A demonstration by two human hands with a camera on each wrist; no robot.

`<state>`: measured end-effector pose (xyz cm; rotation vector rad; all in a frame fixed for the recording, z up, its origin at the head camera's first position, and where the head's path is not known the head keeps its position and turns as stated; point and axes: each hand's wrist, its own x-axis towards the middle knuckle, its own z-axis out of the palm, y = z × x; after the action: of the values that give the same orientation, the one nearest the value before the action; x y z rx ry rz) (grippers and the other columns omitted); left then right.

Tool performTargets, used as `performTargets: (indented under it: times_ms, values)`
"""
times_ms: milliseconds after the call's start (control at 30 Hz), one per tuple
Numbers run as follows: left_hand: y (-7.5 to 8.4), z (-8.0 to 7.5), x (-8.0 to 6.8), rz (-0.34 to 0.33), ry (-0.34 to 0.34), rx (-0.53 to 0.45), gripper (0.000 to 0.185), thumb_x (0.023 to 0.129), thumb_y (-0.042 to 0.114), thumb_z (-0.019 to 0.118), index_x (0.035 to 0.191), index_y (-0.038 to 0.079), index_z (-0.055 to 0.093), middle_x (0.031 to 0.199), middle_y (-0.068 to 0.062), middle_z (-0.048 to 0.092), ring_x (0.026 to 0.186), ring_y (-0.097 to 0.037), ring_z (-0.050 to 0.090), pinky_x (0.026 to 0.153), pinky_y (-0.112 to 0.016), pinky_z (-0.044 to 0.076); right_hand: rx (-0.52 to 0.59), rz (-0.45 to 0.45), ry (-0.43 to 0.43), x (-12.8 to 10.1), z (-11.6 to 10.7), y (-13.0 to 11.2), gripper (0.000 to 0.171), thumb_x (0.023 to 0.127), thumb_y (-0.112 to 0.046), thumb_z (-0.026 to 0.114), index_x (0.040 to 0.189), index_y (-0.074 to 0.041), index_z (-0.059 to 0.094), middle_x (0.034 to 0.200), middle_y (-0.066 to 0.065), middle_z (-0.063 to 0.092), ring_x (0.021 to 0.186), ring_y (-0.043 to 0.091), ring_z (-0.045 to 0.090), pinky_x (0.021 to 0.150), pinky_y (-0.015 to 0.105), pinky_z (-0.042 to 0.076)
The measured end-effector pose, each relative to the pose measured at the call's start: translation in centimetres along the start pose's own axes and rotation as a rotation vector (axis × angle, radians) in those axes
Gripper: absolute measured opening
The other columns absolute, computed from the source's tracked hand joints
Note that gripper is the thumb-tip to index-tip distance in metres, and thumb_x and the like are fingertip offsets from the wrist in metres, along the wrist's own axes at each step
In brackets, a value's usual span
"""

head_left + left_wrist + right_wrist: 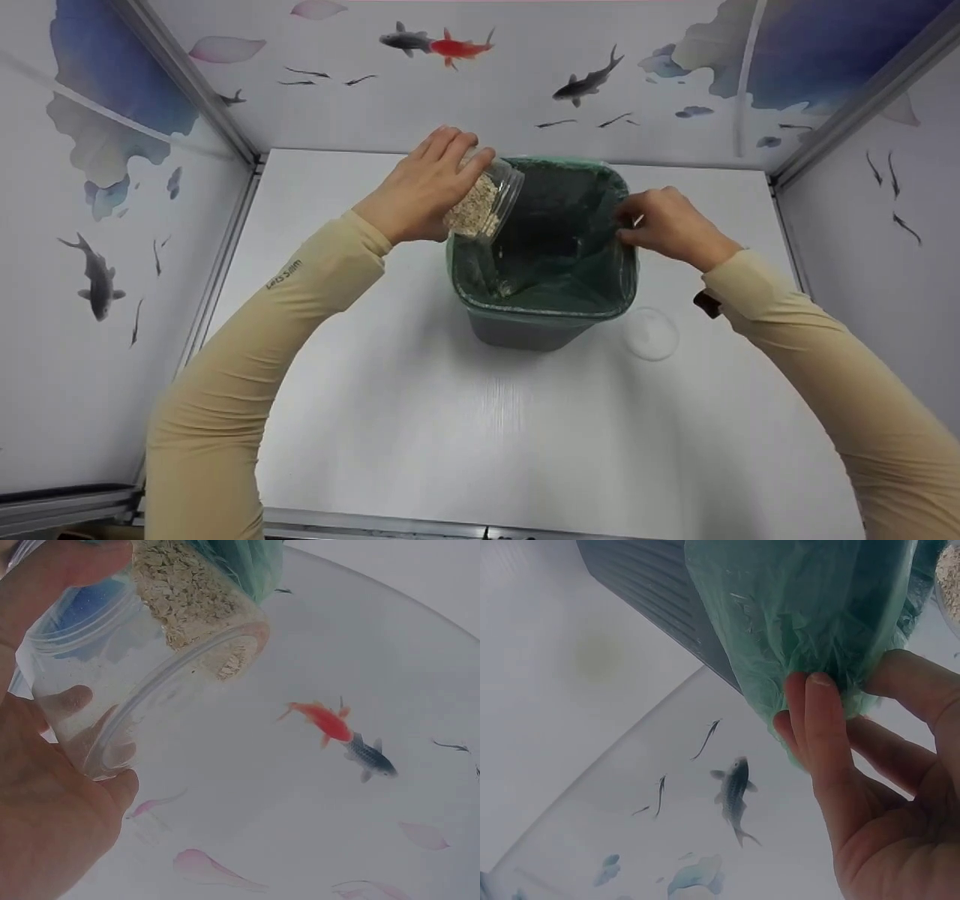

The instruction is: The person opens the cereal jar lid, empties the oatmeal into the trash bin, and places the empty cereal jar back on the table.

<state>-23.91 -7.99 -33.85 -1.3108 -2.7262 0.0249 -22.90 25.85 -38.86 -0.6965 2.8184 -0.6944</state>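
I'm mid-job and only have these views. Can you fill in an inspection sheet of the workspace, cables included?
Surface: white tabletop, with the bin and a clear disc on it.
Job's things: clear jar tilted over the bin's left rim, pale flakes still inside; gray bin upright, lined with a green bag folded over its rim; some pale bits show inside the bag.
Clutter: clear round disc lying right of the bin, possibly the jar's lid.
Left hand: grips the jar.
Right hand: pinches the bag at the right rim.
Cables: nothing seen.
Surroundings: white panels printed with fish and petals, metal framing at the corners.
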Motion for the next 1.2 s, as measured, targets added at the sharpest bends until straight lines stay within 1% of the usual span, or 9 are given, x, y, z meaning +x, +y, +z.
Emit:
performTargets:
  times_ms: [167, 367, 467, 700, 833, 967, 1200]
  values:
    - [0.16, -0.07, -0.01, 0.001, 0.008, 0.003, 0.094, 0.064, 0.017, 0.086, 0.14, -0.002, 0.035, 0.135, -0.027, 0.037, 0.127, -0.041, 0.031, 0.113, -0.044, 0.018, -0.016, -0.002, -0.032, -0.07, -0.33, 0.18, 0.016, 0.084, -0.004, 0.069, 0.098, 0.004, 0.071, 0.091, 0.017, 0.069, 0.079, 0.028, 0.065, 0.068, 0.044, 0.052]
    - [0.26, -0.05, 0.01, -0.004, -0.007, 0.024, 0.095, 0.064, 0.017, 0.087, 0.141, -0.002, 0.034, 0.135, -0.026, 0.037, 0.127, -0.04, 0.031, 0.113, -0.043, 0.019, -0.025, 0.007, -0.079, -0.02, -0.61, 0.47, 0.021, 0.086, -0.008, 0.07, 0.104, 0.002, 0.07, 0.096, 0.017, 0.069, 0.08, 0.028, 0.068, 0.074, 0.047, 0.053]
    - [0.31, 0.04, 0.03, -0.003, -0.009, 0.02, 0.095, 0.064, 0.016, 0.087, 0.141, -0.002, 0.034, 0.135, -0.026, 0.037, 0.126, -0.04, 0.031, 0.113, -0.043, 0.018, -0.02, -0.004, -0.081, 0.02, -0.62, 0.61, 0.023, 0.085, -0.008, 0.071, 0.105, 0.003, 0.07, 0.096, 0.017, 0.069, 0.081, 0.029, 0.068, 0.075, 0.047, 0.054]
    - [0.38, 0.03, -0.11, 0.0, -0.008, 0.007, 0.097, 0.063, 0.02, 0.088, 0.141, -0.003, 0.035, 0.135, -0.027, 0.037, 0.127, -0.041, 0.031, 0.114, -0.043, 0.018, -0.041, -0.027, -0.071, -0.04, -0.59, 0.81, 0.022, 0.085, -0.008, 0.071, 0.104, 0.003, 0.07, 0.095, 0.016, 0.069, 0.084, 0.029, 0.067, 0.076, 0.047, 0.053]
    - [0.4, -0.05, -0.07, 0.003, -0.001, 0.002, 0.097, 0.063, 0.02, 0.089, 0.14, -0.003, 0.035, 0.135, -0.027, 0.038, 0.126, -0.041, 0.031, 0.114, -0.043, 0.018, -0.042, -0.02, -0.072, -0.06, -0.64, 0.82, 0.022, 0.085, -0.009, 0.07, 0.104, 0.003, 0.07, 0.095, 0.016, 0.069, 0.086, 0.031, 0.066, 0.077, 0.048, 0.053]
    - [0.52, -0.16, 0.03, 0.013, 0.008, 0.025, 0.097, 0.062, 0.02, 0.089, 0.139, -0.003, 0.036, 0.134, -0.027, 0.038, 0.126, -0.04, 0.032, 0.113, -0.043, 0.019, -0.035, -0.012, -0.071, -0.08, -0.66, 0.74, 0.022, 0.085, -0.009, 0.07, 0.103, 0.003, 0.07, 0.095, 0.016, 0.069, 0.088, 0.032, 0.065, 0.078, 0.048, 0.052]
    - [0.83, -0.45, 0.32, 0.024, -0.013, 0.049, 0.099, 0.062, 0.019, 0.09, 0.14, -0.002, 0.034, 0.137, -0.026, 0.037, 0.129, -0.04, 0.03, 0.115, -0.042, 0.015, -0.033, -0.014, -0.063, -0.12, -0.54, 0.71, 0.022, 0.085, -0.008, 0.07, 0.103, 0.003, 0.069, 0.095, 0.017, 0.069, 0.088, 0.033, 0.065, 0.078, 0.049, 0.052]
